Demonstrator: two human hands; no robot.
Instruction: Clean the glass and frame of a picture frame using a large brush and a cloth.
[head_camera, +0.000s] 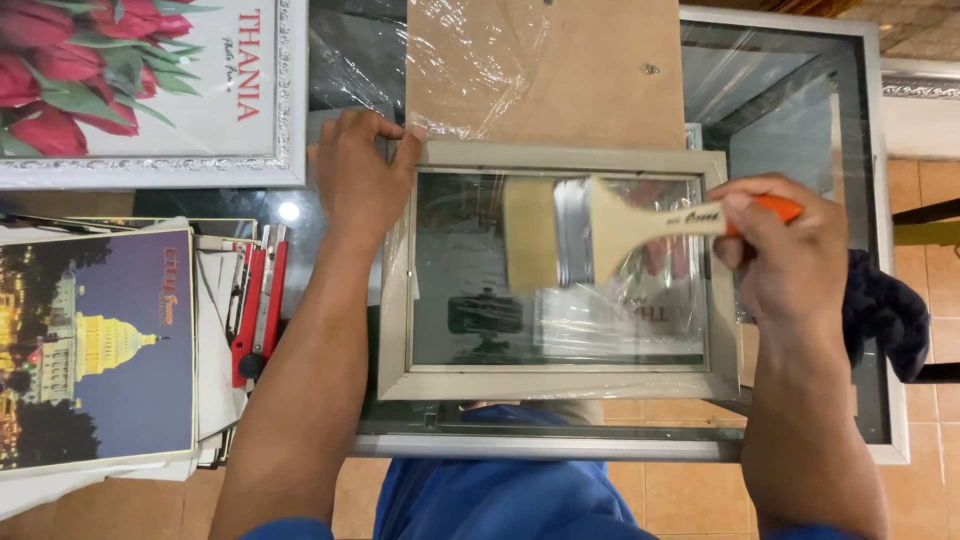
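Observation:
A small picture frame (560, 385) with a pale grey-beige moulding lies flat on a glass-topped table (885, 300), its glass pane facing up. My left hand (362, 175) presses on the frame's top left corner. My right hand (780, 250) grips the orange end of a wide flat paintbrush (600, 228) with a wooden handle. The pale bristles rest on the upper middle of the pane, pointing left.
A brown backing board (560, 70) under clear plastic film lies behind the frame. A framed print of red tulips (150, 90) sits at the top left. A stack of prints with a lit domed building (95, 350) and a red cutter (262, 300) lie at the left. Dark cloth (885, 310) hangs at the right.

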